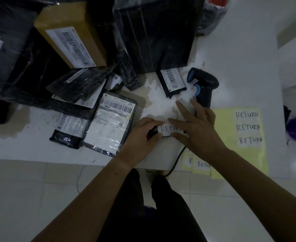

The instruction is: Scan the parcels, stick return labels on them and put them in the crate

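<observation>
Head view: the left hand point(144, 132) curls its fingers round the end of a small dark parcel point(152, 133) near the front edge of the white surface point(39, 149); the right hand point(198, 130) lies flat, fingers straight and spread, pressing a white return label point(170, 131) onto that parcel, with nothing gripped; the step in hand looks like the sticking of this one label, nearly finished.

The scanner point(203, 84) lies set down just beyond the right hand, so this parcel has probably been scanned, though that cannot be confirmed.

To the right, a yellow backing sheet point(220, 126) carries three more hand-written labels, and further sheets show at the front edge under the right forearm; supply is not the limit.

A good deal seems left: a flat parcel point(112, 123) with a barcode slip lies just left of the left hand; a small black parcel point(172, 82) sits beside the scanner; more dark packets, a cardboard box point(70, 39) and a large black wrapped box point(154, 32) crowd the back and left; none of them shows a return label.

No crate is in view; how many parcels are already in it cannot be told.
</observation>
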A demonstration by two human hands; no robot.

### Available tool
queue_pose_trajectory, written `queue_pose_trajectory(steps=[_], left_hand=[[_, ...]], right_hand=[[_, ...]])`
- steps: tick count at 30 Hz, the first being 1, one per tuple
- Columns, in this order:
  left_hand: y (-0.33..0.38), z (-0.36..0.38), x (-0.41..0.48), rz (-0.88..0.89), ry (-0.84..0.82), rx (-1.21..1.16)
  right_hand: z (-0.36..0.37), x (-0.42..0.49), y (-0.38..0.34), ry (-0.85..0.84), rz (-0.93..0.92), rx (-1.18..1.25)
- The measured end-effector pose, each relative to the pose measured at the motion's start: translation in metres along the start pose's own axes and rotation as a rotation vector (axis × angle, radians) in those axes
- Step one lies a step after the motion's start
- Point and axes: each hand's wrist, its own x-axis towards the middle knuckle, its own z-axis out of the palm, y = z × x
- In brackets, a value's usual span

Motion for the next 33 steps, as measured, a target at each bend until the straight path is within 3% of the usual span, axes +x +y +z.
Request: queue_pose_trajectory(steps=[11, 16, 18, 22, 24, 33], left_hand=[[0.002, -0.001, 0.000, -0.027, -0.019, 0.012], [0.014, -0.006, -0.003, -0.071, -0.007, -0.075], [0.026, -0.014, -0.005, -0.067, 0.004, -0.105], [0.062, -0.040, -0.009, 0.000, 0.087, -0.162], [0.077, -0.052, -0.010, 0.052, 0.085, -0.130], [0.106, -0.090, -0.023, 0.050, 0.082, -0.171]], right_hand=[[-0.003, -0.002, 0.012, -0.013, 0.095, -0.018], [-0.011, 0.000, 0.013, -0.023, 0.045, 0.015], [-0.025, 0.002, 0.012, -0.029, 0.069, 0.143], [-0.070, 0.004, -0.001, -0.149, 0.207, 0.799], [-0.087, 0.000, -0.010, -0.118, 0.259, 1.015], [-0.125, -0.015, -0.041, 0.064, 0.393, 1.243]])
